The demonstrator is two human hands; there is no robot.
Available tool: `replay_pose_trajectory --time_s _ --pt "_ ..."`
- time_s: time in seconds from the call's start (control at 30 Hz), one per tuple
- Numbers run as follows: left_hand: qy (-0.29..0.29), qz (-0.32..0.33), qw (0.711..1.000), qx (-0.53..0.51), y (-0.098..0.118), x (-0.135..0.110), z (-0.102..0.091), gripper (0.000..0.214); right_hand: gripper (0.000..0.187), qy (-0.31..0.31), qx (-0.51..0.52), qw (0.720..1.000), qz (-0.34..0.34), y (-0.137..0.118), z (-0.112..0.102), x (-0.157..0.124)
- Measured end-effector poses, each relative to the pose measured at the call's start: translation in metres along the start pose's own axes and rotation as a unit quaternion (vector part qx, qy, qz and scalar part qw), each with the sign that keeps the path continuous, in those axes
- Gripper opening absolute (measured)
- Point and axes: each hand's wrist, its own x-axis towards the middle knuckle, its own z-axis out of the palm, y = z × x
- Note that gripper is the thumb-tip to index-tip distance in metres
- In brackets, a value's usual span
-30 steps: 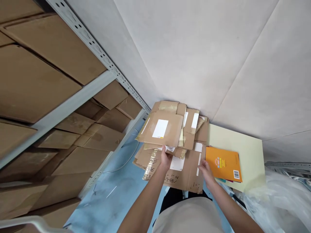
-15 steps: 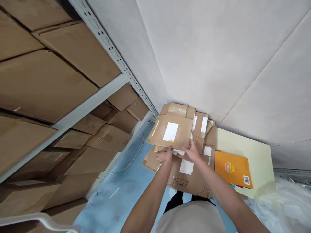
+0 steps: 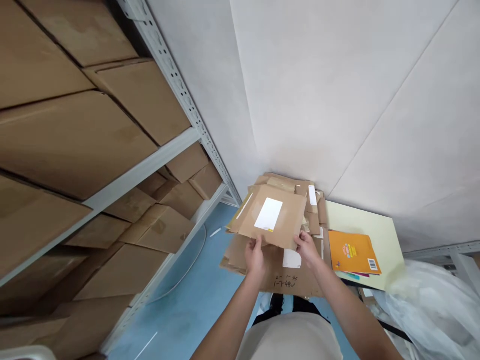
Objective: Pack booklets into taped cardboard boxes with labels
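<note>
A flattened brown cardboard box (image 3: 283, 220) with a white label (image 3: 268, 214) is lifted off a heap of flattened cardboard (image 3: 288, 280) on the floor. My left hand (image 3: 255, 253) grips its near left edge. My right hand (image 3: 307, 248) grips its near right edge. The piece tilts up toward me, above the pile. Handwritten numbers show on the big sheet just below my hands.
An orange booklet (image 3: 353, 252) lies on a pale yellow board (image 3: 360, 220) to the right of the pile. Metal shelving (image 3: 150, 165) packed with cardboard boxes fills the left. A white wall (image 3: 337, 100) stands behind. Clear plastic sheeting (image 3: 431, 310) is bunched at lower right. The floor (image 3: 187, 310) is blue.
My right hand moved from beside the orange booklet onto the labelled cardboard. Both hands now hold that piece, raised and drawn nearer to me.
</note>
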Motion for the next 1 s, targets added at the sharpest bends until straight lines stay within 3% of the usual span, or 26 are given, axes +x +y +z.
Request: replay_pose_trajectory --time_s 0.1,0.2,0.37,0.5,0.6,0.7,0.77,0.87,1.0 --pt "0.022 -0.001 1.0 -0.022 0.006 -0.002 0.002 0.02 0.047 0.019 -0.032 0.999 0.005 0.013 -0.004 -0.019" --pt "0.008 0.021 0.999 -0.036 0.014 0.003 0.004 0.022 0.053 0.073 -0.084 0.994 -0.012 0.019 -0.012 -0.029" --pt "-0.073 0.14 0.985 -0.062 0.034 0.013 0.008 0.032 0.06 0.18 -0.087 0.979 -0.042 0.018 -0.046 -0.051" --pt "-0.103 0.231 0.966 -0.044 0.056 0.01 0.022 0.037 0.06 0.246 -0.063 0.965 -0.072 0.011 -0.075 -0.07" --pt "-0.143 0.286 0.947 0.012 0.072 0.001 0.04 0.038 0.062 0.309 -0.058 0.939 -0.138 -0.005 -0.094 -0.084" --pt "-0.221 0.298 0.926 0.073 0.079 -0.014 0.066 0.038 0.068 0.395 -0.064 0.885 -0.24 -0.031 -0.12 -0.108" --pt "-0.284 0.28 0.911 0.105 0.073 -0.03 0.088 0.036 0.072 0.447 -0.075 0.841 -0.295 -0.05 -0.145 -0.134" --pt "-0.387 0.22 0.883 0.15 0.046 -0.068 0.127 0.036 0.079 0.494 -0.106 0.796 -0.334 -0.071 -0.196 -0.189" --pt "-0.537 0.113 0.809 0.212 -0.014 -0.143 0.175 0.037 0.081 0.521 -0.088 0.78 -0.336 -0.081 -0.276 -0.281"
